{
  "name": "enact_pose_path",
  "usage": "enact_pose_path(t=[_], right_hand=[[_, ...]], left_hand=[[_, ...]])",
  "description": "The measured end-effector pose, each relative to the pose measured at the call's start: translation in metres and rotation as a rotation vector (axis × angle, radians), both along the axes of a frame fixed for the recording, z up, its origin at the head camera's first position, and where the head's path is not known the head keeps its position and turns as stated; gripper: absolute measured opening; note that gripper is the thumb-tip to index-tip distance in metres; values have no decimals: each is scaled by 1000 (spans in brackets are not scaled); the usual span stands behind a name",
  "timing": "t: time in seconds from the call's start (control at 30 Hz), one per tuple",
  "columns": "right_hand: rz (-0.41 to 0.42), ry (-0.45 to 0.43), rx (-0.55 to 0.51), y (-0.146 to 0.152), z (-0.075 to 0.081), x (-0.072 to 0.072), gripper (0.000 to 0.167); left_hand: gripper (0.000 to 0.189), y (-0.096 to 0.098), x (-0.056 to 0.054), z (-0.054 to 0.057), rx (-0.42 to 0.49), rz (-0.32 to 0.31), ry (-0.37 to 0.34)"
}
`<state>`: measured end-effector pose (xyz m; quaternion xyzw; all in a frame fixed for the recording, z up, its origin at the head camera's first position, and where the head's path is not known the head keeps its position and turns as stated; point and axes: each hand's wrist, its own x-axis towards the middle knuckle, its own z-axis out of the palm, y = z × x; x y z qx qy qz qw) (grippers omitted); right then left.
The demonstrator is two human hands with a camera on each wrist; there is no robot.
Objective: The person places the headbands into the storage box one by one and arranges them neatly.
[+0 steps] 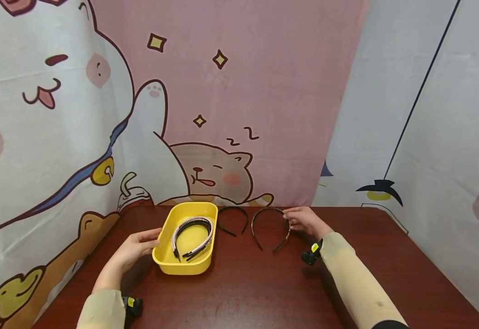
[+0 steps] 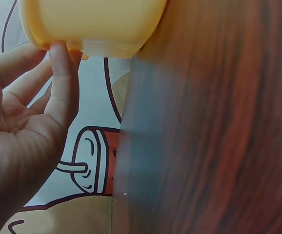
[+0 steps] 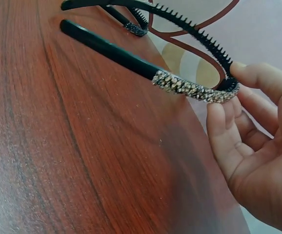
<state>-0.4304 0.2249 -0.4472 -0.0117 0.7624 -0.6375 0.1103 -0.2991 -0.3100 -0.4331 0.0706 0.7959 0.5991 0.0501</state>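
My left hand (image 1: pixel 130 251) pinches the rim of a yellow plastic basin (image 1: pixel 183 269) at its left side; in the left wrist view the thumb and fingertips meet at the edge. Several headbands (image 1: pixel 176 235) lie nested inside, one pale pink and others black with teeth. Held by the right hand (image 1: pixel 306 220) is a black toothed headband (image 3: pixel 185 88) with a rhinestone-covered section. Thumb and fingers pinch it along the curve, while its two ends point away from the hand. Between basin and held headband lies another black headband (image 1: pixel 246 224), its sparkly section (image 3: pixel 137 30) showing in the right wrist view.
The dark red wooden table (image 1: pixel 243 292) carries everything. A cartoon-printed cloth backdrop (image 1: pixel 264 114) rises right behind its far edge and along both sides. Small black cameras (image 1: pixel 311 256) sit at both wrists.
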Motion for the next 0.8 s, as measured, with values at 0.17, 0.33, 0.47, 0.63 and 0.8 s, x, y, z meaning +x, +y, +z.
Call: enact_pose_path(t=[0.17,0.33,0.47,0.63,0.8], right_hand=[[-27,59,-41,0,7,-1,45],[-28,100,-64,-1,17,-1,43],[-14,111,-52,-2,27,-1,45],[-11,121,-57,-4,33,-2,44],[-17,144,-53,-9,33,-1,42]], left_hand=[[55,-1,0,0,-5,-11,9],[54,-1,0,-2,-2,-4,6],[53,-1,1,-1,1,-4,5],[53,-1,1,-1,7,-14,24],[54,-1,1,-2,4,-5,23]])
